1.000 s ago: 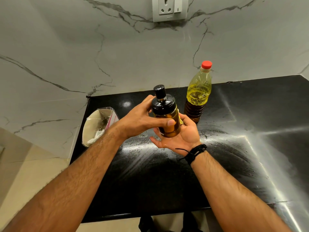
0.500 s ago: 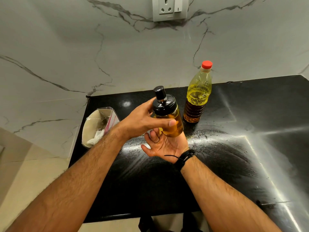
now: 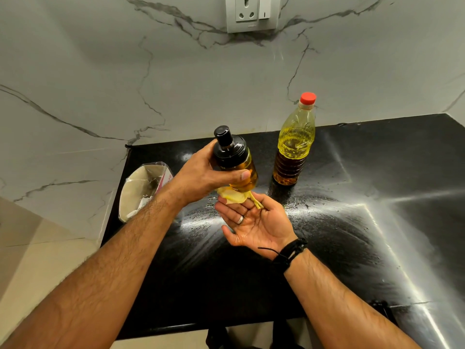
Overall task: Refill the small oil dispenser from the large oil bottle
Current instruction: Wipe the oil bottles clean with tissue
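Black glossy tabletop (image 3: 327, 248) with streaky glare, set against a white veined marble wall (image 3: 100, 84). Left hand (image 3: 208, 172) holds the small oil dispenser (image 3: 236, 162) in the air above the tabletop, tilted with its black cap toward 11 o'clock; fingers curled round the amber glass body, thumb across the front. Dispenser shows golden oil inside. Right hand (image 3: 254, 222) sits just below it at 5 o'clock, palm up, fingers relaxed and loosely spread; a ring on one finger, a black cord bracelet (image 3: 289, 250) at the wrist. Crumpled yellowish scrap (image 3: 236, 196) lies on the right fingertips, under the dispenser base; cannot tell if it touches the glass. Large oil bottle (image 3: 294, 144) stands upright on the tabletop at 3 o'clock of the dispenser, near but apart, red cap on, partly filled with yellow oil. Open cardboard box (image 3: 143, 190) with white scraps sits at the tabletop's left edge, 9 o'clock. Wall socket (image 3: 253, 12) at 12 o'clock.
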